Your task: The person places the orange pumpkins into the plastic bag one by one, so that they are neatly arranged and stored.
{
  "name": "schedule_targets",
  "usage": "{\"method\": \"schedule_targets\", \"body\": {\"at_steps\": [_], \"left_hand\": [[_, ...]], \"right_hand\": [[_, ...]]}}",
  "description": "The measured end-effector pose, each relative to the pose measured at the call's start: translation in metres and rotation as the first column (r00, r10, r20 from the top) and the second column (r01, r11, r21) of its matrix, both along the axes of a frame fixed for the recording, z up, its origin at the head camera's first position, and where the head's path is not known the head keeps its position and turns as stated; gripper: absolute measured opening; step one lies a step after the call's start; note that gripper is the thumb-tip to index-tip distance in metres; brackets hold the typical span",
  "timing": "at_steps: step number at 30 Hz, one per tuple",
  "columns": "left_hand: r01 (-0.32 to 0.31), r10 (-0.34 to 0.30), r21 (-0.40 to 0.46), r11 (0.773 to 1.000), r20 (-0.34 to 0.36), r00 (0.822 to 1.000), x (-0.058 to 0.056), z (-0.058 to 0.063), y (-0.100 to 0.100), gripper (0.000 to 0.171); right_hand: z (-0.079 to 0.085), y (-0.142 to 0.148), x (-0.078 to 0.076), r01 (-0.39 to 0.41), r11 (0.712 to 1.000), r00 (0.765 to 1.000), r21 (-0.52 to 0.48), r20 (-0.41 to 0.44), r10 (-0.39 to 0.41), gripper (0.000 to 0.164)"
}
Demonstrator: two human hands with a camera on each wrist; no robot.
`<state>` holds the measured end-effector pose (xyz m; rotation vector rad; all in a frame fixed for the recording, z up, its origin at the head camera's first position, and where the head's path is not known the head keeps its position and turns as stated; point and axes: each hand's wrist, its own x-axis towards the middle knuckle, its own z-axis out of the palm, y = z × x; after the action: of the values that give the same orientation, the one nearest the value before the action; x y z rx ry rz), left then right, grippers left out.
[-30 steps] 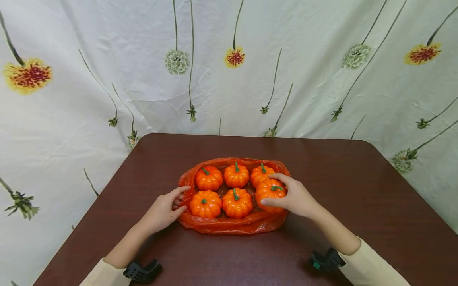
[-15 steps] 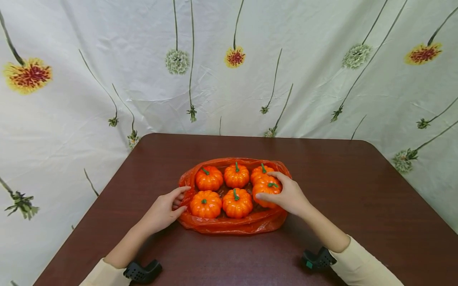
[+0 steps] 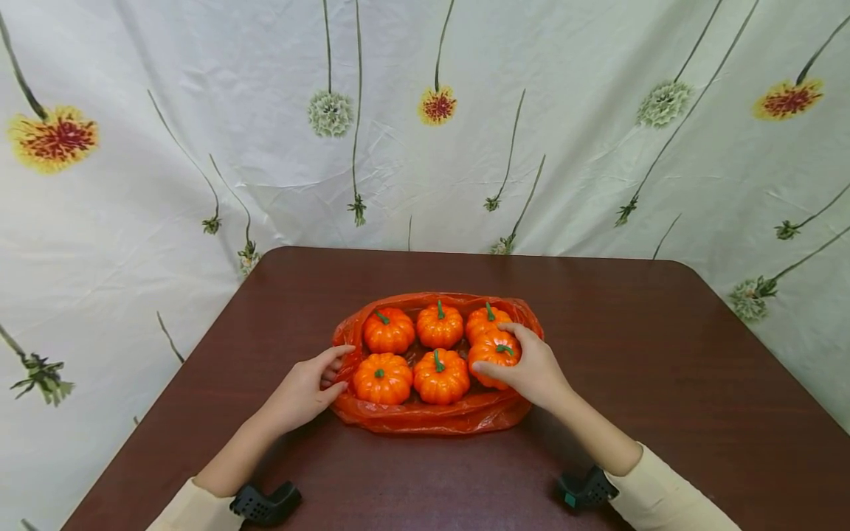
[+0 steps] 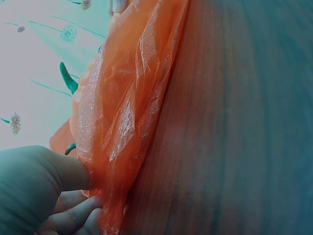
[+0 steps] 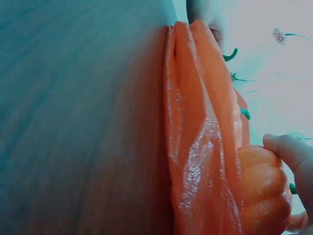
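An orange-red plastic bag (image 3: 438, 423) lies spread with its mouth up, its rim rolled down around several small orange pumpkins with green stems, set in two rows. My right hand (image 3: 534, 369) grips the front right pumpkin (image 3: 490, 355) by its sides, thumb in front and fingers behind. In the right wrist view this pumpkin (image 5: 264, 196) sits just inside the bag wall. At the bag's left end my left hand (image 3: 310, 383) holds the rim between thumb and fingers. The left wrist view has its thumb (image 4: 68, 171) against the plastic.
Pumpkins nearby are the front left one (image 3: 383, 379), the front middle one (image 3: 441, 377) and the back right one (image 3: 485, 321). A dark brown table (image 3: 637, 324) carries the bag. Behind it hangs a white flowered cloth (image 3: 425, 169).
My right hand has moved left and slightly inward with the front right pumpkin, setting it lower into the bag's right front corner. The left hand has stayed in place.
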<state>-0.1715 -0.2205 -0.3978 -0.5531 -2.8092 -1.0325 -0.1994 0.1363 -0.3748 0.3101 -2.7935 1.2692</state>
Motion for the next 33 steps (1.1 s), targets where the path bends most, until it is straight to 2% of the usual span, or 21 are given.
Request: {"method": "schedule_targets", "body": {"at_steps": [8,17,24,33], "left_hand": [[0.015,-0.015,0.000,1.000,-0.027,1.000,0.000,0.000,-0.001,0.050],[0.008,-0.009,-0.008,1.000,-0.037,0.999,-0.001,-0.002,-0.001,0.050],[0.019,-0.019,0.016,1.000,-0.033,0.999,0.000,0.001,-0.001,0.049],[0.005,-0.005,0.001,1.000,-0.016,1.000,0.000,0.000,0.000,0.050]], "right_hand": [[-0.007,-0.001,0.004,0.008,1.000,1.000,0.020,-0.007,-0.008,0.083],[-0.015,-0.001,0.003,0.000,0.999,0.999,0.044,0.036,-0.001,0.079],[-0.015,-0.003,0.003,0.013,0.998,0.998,0.059,0.052,-0.016,0.079],[-0.016,-0.003,0.005,0.023,0.998,0.998,0.061,0.050,-0.026,0.075]]}}
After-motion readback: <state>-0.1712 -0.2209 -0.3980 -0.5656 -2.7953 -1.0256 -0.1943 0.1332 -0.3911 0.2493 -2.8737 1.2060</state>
